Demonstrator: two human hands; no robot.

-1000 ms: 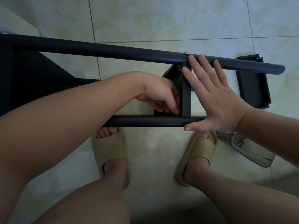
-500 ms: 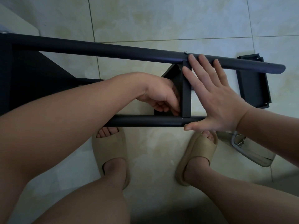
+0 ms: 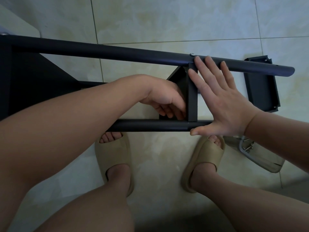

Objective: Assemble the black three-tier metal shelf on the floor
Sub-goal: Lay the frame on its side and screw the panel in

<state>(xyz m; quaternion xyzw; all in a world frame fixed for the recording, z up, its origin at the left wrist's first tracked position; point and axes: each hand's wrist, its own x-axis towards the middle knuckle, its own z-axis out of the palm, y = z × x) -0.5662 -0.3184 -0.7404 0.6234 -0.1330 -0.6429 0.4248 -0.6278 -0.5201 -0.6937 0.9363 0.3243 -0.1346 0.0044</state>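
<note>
The black shelf frame [image 3: 41, 84] lies on its side on the tiled floor [image 3: 167, 22], right in front of the person's feet. Two round poles run across the view, the far pole [image 3: 117, 52] and the near pole [image 3: 150, 125], with a shelf tier [image 3: 192, 97] standing edge-on between them. A small silver screw [image 3: 192, 54] sits on the far pole just above the tier.

The right hand [image 3: 222, 101] is spread flat against the tier's edge, fingers straight, their tips on the far pole and the thumb along the near pole. The left hand [image 3: 165, 99] reaches in on the tier's other side, fingers curled down by the near pole; I cannot tell whether they hold anything.

Beyond the pole ends, a loose black tier panel [image 3: 260, 87] lies on the tiles. Near the right foot there is a clear packet [image 3: 264, 158] with some metal fasteners inside. The person wears beige slide sandals [image 3: 113, 158].
</note>
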